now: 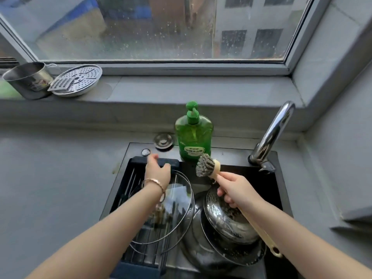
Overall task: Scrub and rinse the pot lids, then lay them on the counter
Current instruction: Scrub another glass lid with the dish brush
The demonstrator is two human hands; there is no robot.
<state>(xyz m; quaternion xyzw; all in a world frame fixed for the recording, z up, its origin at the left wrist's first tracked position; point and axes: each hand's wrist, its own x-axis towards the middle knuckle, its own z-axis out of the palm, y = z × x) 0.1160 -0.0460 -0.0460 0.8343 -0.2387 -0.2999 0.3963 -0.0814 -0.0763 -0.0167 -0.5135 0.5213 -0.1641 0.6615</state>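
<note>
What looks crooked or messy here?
On the windowsill, the perforated steamer plate sits tilted, a small grater propped on it. In the sink, a soapy steel pot lies tipped on its side. Nothing looks spilled or broken.

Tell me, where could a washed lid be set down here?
The grey counter left of the sink is bare, the widest patch. The windowsill is free from the steamer plate rightward to the corner. Crowded: the sink, full of glass lids and steel pots, with soap bottle and faucet behind it.
</note>
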